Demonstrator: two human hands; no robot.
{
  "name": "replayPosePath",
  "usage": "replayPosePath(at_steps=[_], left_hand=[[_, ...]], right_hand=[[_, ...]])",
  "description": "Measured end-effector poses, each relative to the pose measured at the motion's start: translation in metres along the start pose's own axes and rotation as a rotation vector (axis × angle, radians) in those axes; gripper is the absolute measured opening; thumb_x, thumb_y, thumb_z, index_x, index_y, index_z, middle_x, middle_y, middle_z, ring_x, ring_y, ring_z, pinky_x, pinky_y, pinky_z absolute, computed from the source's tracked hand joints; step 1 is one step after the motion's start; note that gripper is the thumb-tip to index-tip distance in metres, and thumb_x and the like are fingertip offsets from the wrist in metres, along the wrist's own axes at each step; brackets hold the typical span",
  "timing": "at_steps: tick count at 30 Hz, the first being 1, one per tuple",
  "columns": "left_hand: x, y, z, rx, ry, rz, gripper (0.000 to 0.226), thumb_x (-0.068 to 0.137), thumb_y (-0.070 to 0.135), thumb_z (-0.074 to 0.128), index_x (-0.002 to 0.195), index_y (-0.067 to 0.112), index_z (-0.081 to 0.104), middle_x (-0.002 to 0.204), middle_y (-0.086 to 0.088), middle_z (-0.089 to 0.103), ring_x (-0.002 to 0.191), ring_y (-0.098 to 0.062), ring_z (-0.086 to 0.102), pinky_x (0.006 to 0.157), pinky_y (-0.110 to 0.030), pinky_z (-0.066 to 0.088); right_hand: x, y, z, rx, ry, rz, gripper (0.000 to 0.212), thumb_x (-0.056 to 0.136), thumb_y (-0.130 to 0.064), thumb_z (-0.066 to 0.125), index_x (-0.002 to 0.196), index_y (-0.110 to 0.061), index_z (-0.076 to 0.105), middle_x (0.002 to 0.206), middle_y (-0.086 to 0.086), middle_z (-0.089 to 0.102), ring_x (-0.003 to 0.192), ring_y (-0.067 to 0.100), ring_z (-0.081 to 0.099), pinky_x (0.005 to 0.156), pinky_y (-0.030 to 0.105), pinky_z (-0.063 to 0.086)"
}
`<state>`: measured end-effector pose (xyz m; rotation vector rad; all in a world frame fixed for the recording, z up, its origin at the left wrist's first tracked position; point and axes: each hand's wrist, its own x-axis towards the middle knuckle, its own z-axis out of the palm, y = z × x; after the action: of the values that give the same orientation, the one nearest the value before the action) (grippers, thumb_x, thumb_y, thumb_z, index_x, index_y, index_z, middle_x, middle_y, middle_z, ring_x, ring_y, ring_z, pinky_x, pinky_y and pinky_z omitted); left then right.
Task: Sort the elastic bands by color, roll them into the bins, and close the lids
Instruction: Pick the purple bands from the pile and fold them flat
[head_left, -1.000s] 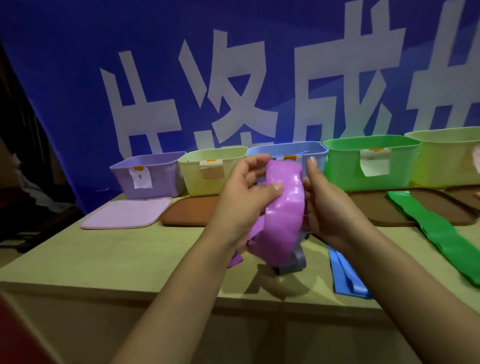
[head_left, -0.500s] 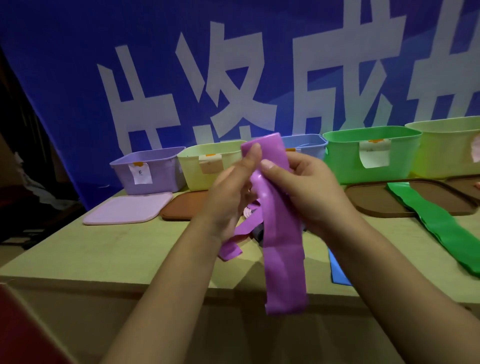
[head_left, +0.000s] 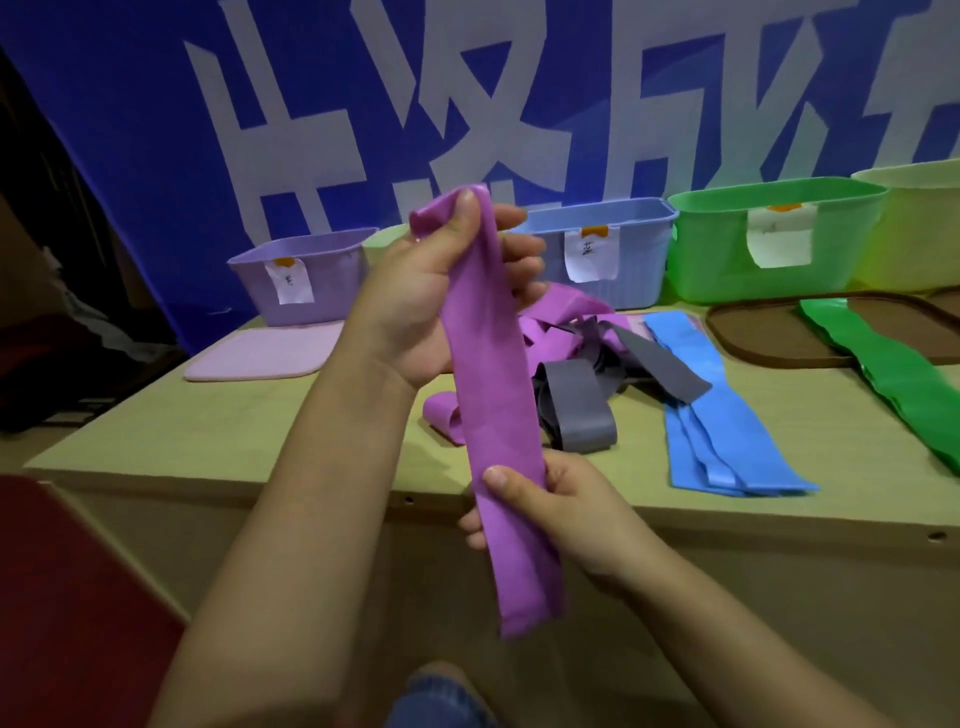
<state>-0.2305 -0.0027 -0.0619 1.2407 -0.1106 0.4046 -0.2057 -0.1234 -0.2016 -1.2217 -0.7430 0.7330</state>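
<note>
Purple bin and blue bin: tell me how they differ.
The purple bin is lilac and stands furthest left in the row; the blue bin is pale blue and sits beside the green bin. A pink lid lies directly before the purple bin, while loose bands lie before the blue one. Both are open and carry a white paper label.

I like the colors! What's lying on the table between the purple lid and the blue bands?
In the head view, a tangle of purple bands and grey bands lies between the purple lid and blue bands.
</note>
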Motion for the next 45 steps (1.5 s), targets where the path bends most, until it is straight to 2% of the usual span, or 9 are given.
replayPosePath(at_steps=[6, 11, 20, 25, 27, 30, 35, 39, 45], left_hand=[[-0.008, -0.002, -0.015, -0.011, 0.075, 0.015, 0.032, 0.102, 0.021, 0.038, 0.087, 0.003, 0.061, 0.06, -0.001, 0.059, 0.052, -0.01, 0.055, 0.057, -0.024, 0.052], [-0.015, -0.004, -0.029, -0.038, 0.097, 0.005, 0.031, 0.101, 0.023, 0.04, 0.086, 0.005, 0.06, 0.059, 0.001, 0.057, 0.049, -0.008, 0.054, 0.055, -0.025, 0.051], [-0.019, -0.02, -0.054, -0.088, 0.186, -0.029, 0.029, 0.101, 0.019, 0.04, 0.087, 0.002, 0.058, 0.058, -0.001, 0.055, 0.048, -0.009, 0.053, 0.055, -0.023, 0.051], [-0.032, -0.024, -0.078, -0.067, 0.181, 0.009, 0.026, 0.099, 0.017, 0.04, 0.087, 0.003, 0.058, 0.059, -0.001, 0.057, 0.05, -0.009, 0.053, 0.057, -0.025, 0.052], [-0.035, -0.029, -0.082, -0.086, 0.192, -0.004, 0.027, 0.1, 0.017, 0.039, 0.087, 0.003, 0.058, 0.058, -0.001, 0.056, 0.049, -0.009, 0.052, 0.057, -0.023, 0.051], [-0.033, -0.037, -0.085, -0.116, 0.2, -0.044, 0.028, 0.1, 0.017, 0.038, 0.088, 0.001, 0.058, 0.057, -0.002, 0.055, 0.048, -0.01, 0.052, 0.055, -0.022, 0.05], [-0.032, -0.044, -0.088, -0.137, 0.251, -0.085, 0.027, 0.1, 0.018, 0.04, 0.09, 0.0, 0.059, 0.056, -0.002, 0.056, 0.048, -0.009, 0.052, 0.055, -0.023, 0.052], [-0.034, -0.046, -0.093, -0.183, 0.294, -0.093, 0.027, 0.099, 0.018, 0.04, 0.09, 0.0, 0.058, 0.055, -0.002, 0.055, 0.046, -0.009, 0.053, 0.056, -0.022, 0.053], [-0.026, -0.04, -0.099, -0.241, 0.314, -0.096, 0.027, 0.099, 0.019, 0.043, 0.089, 0.0, 0.06, 0.058, -0.003, 0.055, 0.048, -0.01, 0.053, 0.058, -0.023, 0.053]], right_hand=[[-0.01, 0.039, -0.003, -0.103, -0.058, 0.164, 0.03, 0.08, -0.033, 0.061, 0.096, -0.008, 0.06, 0.078, 0.007, 0.073, 0.073, 0.018, 0.071, 0.068, 0.027, 0.057], [-0.007, 0.074, 0.003, -0.478, 0.111, 0.09, 0.012, 0.09, -0.032, 0.056, 0.082, -0.024, 0.059, 0.072, -0.006, 0.061, 0.062, 0.002, 0.058, 0.057, 0.011, 0.043], [-0.002, 0.078, 0.008, -0.512, 0.056, 0.082, 0.017, 0.087, -0.035, 0.058, 0.074, -0.024, 0.059, 0.068, -0.011, 0.061, 0.058, -0.007, 0.054, 0.058, 0.014, 0.041], [-0.008, 0.01, -0.003, -0.781, 0.025, -0.107, 0.046, 0.072, -0.062, 0.047, 0.102, -0.032, 0.065, 0.091, -0.015, 0.068, 0.088, -0.006, 0.061, 0.076, 0.011, 0.047], [0.002, -0.024, -0.006, -0.759, 0.148, -0.295, 0.031, 0.081, -0.05, 0.051, 0.1, -0.029, 0.066, 0.086, -0.011, 0.071, 0.082, -0.001, 0.064, 0.073, 0.013, 0.048], [0.05, -0.053, -0.016, -1.154, 0.246, -0.382, 0.022, 0.087, -0.027, 0.064, 0.107, -0.019, 0.066, 0.096, -0.003, 0.071, 0.087, 0.009, 0.063, 0.078, 0.024, 0.047], [0.126, -0.046, -0.024, -1.627, -0.073, -0.207, 0.051, 0.085, -0.028, 0.066, 0.133, -0.022, 0.05, 0.13, 0.004, 0.055, 0.116, 0.024, 0.051, 0.087, 0.031, 0.039], [0.141, -0.032, -0.015, -1.655, -0.274, -0.366, 0.034, 0.089, -0.022, 0.06, 0.123, -0.022, 0.062, 0.116, 0.006, 0.065, 0.105, 0.027, 0.058, 0.08, 0.034, 0.044], [0.153, -0.064, -0.018, -1.381, 0.108, -0.469, 0.026, 0.095, -0.027, 0.052, 0.108, -0.01, 0.068, 0.094, 0.013, 0.068, 0.086, 0.025, 0.059, 0.065, 0.029, 0.032]])
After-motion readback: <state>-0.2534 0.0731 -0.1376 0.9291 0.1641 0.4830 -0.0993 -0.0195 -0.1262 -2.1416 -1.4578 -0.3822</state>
